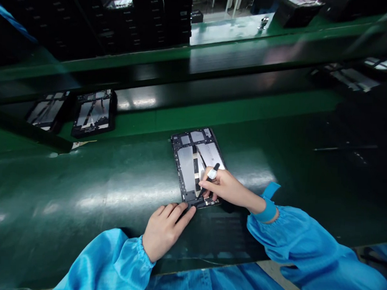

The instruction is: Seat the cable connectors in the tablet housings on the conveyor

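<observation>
An opened tablet (185,162) lies on the green mat with its silver batteries, ribbon cable and boards exposed. My right hand (222,184) pinches a black pen-like tool (216,167) with a white label or band on it. Its tip points down at the tablet's lower part, close to the end of the ribbon cable; whether it touches I cannot tell. Fingers spread, my left hand (166,226) rests at the tablet's lower left corner, its fingertips on the edge. A blue strap circles my right wrist.
Two similar opened tablets stand on stacks at the left, the nearer one (94,111) by a dark post (28,130). A long dark conveyor channel (170,85) runs behind. Black trays (148,17) are stacked at the back. A thin rod (342,148) lies at the right.
</observation>
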`<state>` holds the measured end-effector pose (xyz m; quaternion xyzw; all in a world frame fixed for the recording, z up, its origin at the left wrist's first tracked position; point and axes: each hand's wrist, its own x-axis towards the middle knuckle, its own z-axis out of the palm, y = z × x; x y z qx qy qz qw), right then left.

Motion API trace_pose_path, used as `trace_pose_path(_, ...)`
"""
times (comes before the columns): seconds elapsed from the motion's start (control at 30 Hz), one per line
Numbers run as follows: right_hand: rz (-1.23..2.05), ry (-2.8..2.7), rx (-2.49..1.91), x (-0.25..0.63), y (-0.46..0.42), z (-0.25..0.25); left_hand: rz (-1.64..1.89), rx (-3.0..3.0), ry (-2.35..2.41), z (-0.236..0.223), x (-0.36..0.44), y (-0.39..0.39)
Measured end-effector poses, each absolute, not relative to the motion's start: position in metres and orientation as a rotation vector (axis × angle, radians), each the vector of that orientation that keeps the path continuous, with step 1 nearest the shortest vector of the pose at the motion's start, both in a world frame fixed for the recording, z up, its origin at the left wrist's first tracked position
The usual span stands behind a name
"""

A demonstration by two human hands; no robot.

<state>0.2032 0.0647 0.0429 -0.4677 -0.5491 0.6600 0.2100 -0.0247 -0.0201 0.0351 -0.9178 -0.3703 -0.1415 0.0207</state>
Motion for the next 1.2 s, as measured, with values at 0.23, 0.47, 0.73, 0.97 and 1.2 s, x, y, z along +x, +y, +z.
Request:
trace_pose_path(0.23, 1.624, -1.695, -1.332, 0.220, 0.055, 0.051, -0.454, -2.876, -1.153, 0.035, -0.026, -0.020)
trace_pose_path(0.47, 1.760, -1.526, -1.320, 0.218, 0.055, 0.046, -0.528, -2.892, -1.179, 0.033, -0.027, -0.019)
trace_pose_path(0.73, 1.723, -1.553, -1.325, 0.218, 0.053, 0.046, -0.490, -2.893, -1.155, 0.030, -0.024, -0.016)
trace_pose_path(0.97, 1.725, -1.557, -1.322, 0.218, 0.054, 0.047, -0.473, -2.891, -1.178, 0.029, -0.023, -0.016)
trace_pose_path(1.2, 1.829, -1.469, -1.365, 0.217, 0.056, 0.047, -0.525, -2.920, -1.215, 0.032, -0.022, -0.013)
